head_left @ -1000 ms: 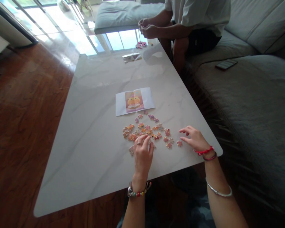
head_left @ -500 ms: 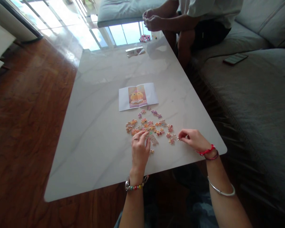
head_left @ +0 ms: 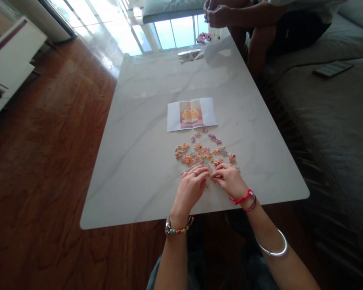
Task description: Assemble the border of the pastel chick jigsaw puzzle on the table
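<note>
since half a second ago, the right hand (head_left: 230, 180) has come in from the right, away from the outer edge of the pieces, and is now just beside the left hand (head_left: 193, 184).

nearest, behind the left hand at its wrist, is a beaded bracelet (head_left: 178, 231); behind the right hand are a red bracelet (head_left: 242, 197) and, farther up the arm, a silver bangle (head_left: 274, 253). a small loose piece (head_left: 207, 185) lies between the two hands, close to the left thumb.

the left hand's fingers are bent over a pale joined strip (head_left: 211, 168), which is partly covered; i cannot tell whether they grip it or only rest on it. the right hand's thumb and fingertips are drawn close together at the strip's right end; whether a piece is pinched there is too small to tell.

just beyond both hands, loose puzzle pieces (head_left: 187, 160) in orange, pink and purple spread over the table (head_left: 133, 169). past them lies a creased sheet (head_left: 191, 114) printed with a yellow figure. well beyond the hands are a silvery wrapper (head_left: 190, 55), a pink cluster (head_left: 203, 38) and another person's clasped hands (head_left: 216, 16).
</note>
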The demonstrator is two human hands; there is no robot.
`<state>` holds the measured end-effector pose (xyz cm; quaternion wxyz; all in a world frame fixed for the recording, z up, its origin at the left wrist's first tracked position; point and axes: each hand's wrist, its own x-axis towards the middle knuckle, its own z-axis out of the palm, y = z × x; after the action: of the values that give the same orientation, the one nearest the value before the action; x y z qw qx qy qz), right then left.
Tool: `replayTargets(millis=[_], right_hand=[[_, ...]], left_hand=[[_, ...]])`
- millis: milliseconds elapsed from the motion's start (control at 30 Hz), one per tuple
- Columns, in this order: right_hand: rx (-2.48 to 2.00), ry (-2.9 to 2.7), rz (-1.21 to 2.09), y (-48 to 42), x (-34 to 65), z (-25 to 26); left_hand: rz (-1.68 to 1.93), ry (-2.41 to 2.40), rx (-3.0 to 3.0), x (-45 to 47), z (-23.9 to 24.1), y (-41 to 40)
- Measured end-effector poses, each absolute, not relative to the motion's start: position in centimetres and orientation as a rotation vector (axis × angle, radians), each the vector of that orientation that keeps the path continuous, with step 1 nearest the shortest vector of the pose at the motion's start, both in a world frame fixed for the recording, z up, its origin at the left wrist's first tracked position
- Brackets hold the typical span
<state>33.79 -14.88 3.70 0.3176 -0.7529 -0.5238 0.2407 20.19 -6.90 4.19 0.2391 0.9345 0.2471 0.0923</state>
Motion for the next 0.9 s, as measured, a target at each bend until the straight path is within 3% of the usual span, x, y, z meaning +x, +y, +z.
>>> replayTargets(millis=[900], right_hand=[[-2.187, -1.376, 0.486, -14.73, 33.13, 3.52]], left_hand=[[0.124, 0.687, 2.615, 19.71, 4.1, -7.6]])
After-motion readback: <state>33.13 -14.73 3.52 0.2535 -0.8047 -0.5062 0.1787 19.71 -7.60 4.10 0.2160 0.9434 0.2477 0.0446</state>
